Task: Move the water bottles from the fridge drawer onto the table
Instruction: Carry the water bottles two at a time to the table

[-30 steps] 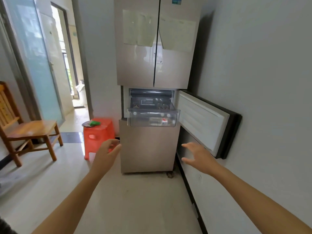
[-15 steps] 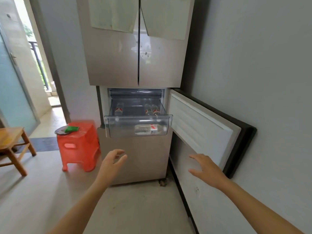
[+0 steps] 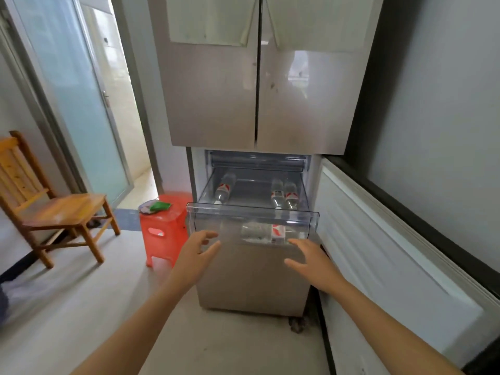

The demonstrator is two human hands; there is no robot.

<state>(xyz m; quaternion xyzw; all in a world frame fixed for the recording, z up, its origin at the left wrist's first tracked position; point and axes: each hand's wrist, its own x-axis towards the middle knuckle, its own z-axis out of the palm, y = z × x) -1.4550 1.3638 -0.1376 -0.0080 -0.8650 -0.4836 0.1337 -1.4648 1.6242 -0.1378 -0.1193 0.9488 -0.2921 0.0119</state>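
Reach step: left hand (image 3: 198,253) & right hand (image 3: 311,262) both spread, empty, just short of fridge drawer (image 3: 205,223). Front water bottle (image 3: 270,232) lies crosswise at front edge. Lone bottle (image 3: 224,189) rear left, bottle pair (image 3: 277,196) rear right. Next: over rim, grip front one.

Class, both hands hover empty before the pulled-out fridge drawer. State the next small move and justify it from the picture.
Probably raise the right hand over the clear front wall of the drawer and curl it round the crosswise bottle just behind that wall. That bottle lies nearest the hand; the left hand is open too, and nothing is held yet.
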